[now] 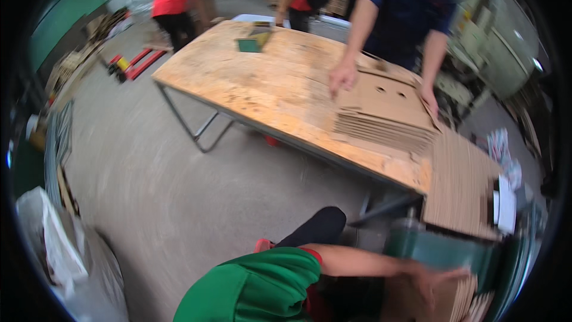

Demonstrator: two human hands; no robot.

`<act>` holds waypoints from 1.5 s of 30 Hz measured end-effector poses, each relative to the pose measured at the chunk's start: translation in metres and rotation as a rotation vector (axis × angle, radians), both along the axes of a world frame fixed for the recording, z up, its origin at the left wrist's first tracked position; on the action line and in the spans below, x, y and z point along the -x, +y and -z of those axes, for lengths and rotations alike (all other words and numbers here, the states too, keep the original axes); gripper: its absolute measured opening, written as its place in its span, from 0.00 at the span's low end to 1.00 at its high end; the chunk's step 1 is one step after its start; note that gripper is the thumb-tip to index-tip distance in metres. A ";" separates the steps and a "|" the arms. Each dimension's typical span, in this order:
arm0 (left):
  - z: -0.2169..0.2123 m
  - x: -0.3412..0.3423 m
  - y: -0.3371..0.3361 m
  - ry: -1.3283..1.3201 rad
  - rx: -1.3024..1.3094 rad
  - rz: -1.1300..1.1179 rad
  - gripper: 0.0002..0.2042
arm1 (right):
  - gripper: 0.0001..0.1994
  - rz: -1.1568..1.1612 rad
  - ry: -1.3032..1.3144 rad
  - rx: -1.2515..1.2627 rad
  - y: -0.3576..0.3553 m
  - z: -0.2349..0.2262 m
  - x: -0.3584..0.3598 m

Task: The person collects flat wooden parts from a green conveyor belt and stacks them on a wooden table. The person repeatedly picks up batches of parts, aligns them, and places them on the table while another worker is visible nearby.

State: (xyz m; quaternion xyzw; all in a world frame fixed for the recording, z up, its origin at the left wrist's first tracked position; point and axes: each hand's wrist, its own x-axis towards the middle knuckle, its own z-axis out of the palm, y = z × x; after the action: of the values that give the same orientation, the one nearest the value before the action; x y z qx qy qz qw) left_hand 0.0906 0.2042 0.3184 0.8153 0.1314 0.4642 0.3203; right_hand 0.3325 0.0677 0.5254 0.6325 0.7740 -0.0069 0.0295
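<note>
At lower right, cardboard sheets (400, 300) are partly covered by the left hand (430, 278), fingers (456, 273) half-spread, any grip indiscernible; probably light and stiff, they are best held by opposite edges. Beyond, punched blanks (387, 100) are stacked on the surface (286, 74).

Stretches the left arm (363, 260) almost straight, bare below a green short sleeve (280, 265) with red trim, on the near side of the closest corner of the bench (286, 77). Holds the left hand (428, 279) low with fingers apart, the grip too blurred to read. Bends a dark-trousered knee (325, 223) near the sleeve.
</note>
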 end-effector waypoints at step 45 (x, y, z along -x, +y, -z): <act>-0.119 0.049 -0.144 0.512 -0.435 -0.562 0.21 | 0.45 -0.162 0.166 -0.112 -0.014 0.031 0.063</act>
State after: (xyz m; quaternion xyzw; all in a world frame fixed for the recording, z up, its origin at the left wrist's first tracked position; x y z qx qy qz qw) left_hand 0.0417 0.0598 0.4379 0.8851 0.3226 0.3331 -0.0405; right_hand 0.2694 0.0535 0.4942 0.5660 0.8214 -0.0134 -0.0697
